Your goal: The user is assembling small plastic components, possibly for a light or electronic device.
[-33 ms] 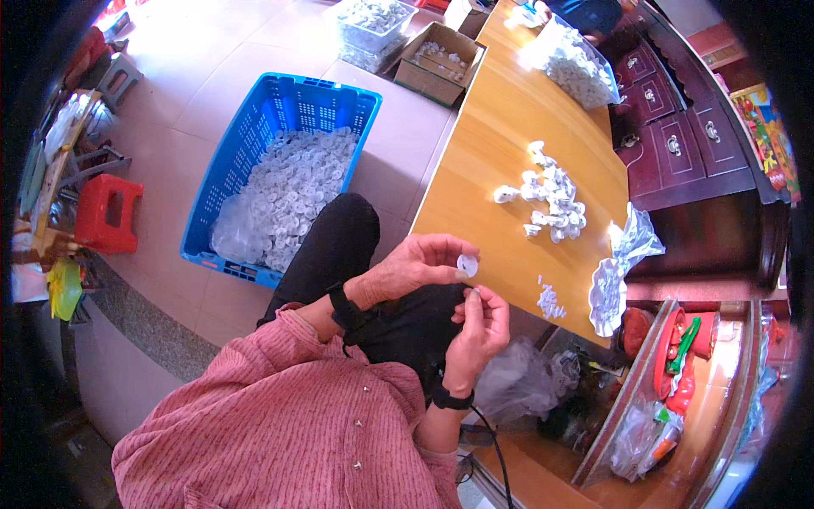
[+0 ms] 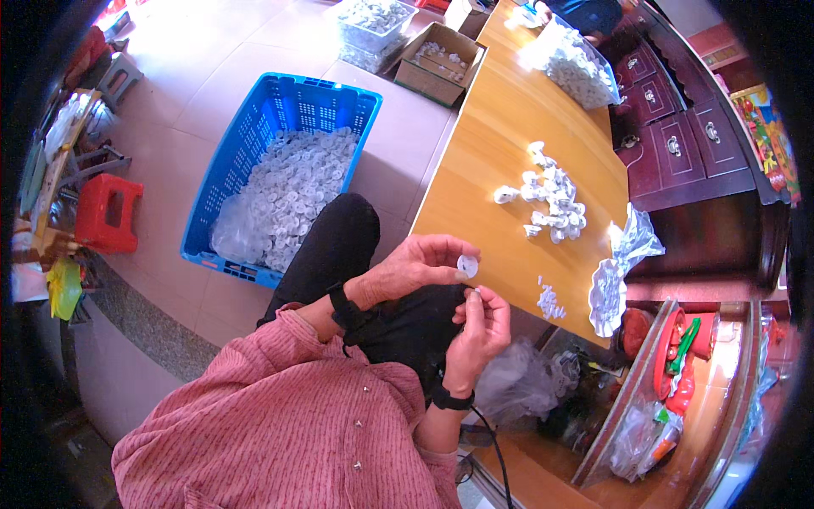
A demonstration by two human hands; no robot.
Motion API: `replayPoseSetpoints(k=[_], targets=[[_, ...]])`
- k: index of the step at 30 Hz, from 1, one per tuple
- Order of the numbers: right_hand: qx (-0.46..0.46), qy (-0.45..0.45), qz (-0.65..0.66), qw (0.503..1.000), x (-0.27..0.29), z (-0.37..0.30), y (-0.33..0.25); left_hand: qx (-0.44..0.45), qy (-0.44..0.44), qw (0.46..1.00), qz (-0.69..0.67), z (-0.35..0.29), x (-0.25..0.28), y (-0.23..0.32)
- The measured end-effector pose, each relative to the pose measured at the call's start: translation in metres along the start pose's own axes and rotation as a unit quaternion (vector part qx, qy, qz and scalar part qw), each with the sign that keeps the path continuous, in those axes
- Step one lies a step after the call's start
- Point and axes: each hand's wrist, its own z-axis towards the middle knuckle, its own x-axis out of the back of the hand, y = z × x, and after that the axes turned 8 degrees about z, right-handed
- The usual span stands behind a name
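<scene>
Just right of the frame's centre, a small, round, flat white disc point(image 2: 467, 266) with a dark mark near its middle is clamped between the left hand's point(image 2: 417, 263) thumb and fingers. Just below, the right hand's point(image 2: 480, 338) thumb and forefinger press together; I cannot tell whether they grip anything.

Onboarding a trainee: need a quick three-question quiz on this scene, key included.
1. Which hand pinches a round white disc?

2. Where does the blue crate stand?
(a) on the table
(b) on the floor
(c) on the stool

3. True or false: the person wears a black band on each wrist.

Key:
1. The left hand.
2. b
3. True
</scene>
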Motion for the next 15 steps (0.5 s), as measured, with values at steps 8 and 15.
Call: replayPoseSetpoints(k=[8,15], targets=[[-0.005,0.002,0.079,0.997,-0.002,0.0,-0.009,-0.01,-0.013,1.0,0.003,-0.006,-0.005,0.003],[0.027,0.019,0.073,0.997,-0.005,0.003,0.002,-0.015,-0.039,0.999,-0.011,-0.008,-0.003,-0.007]])
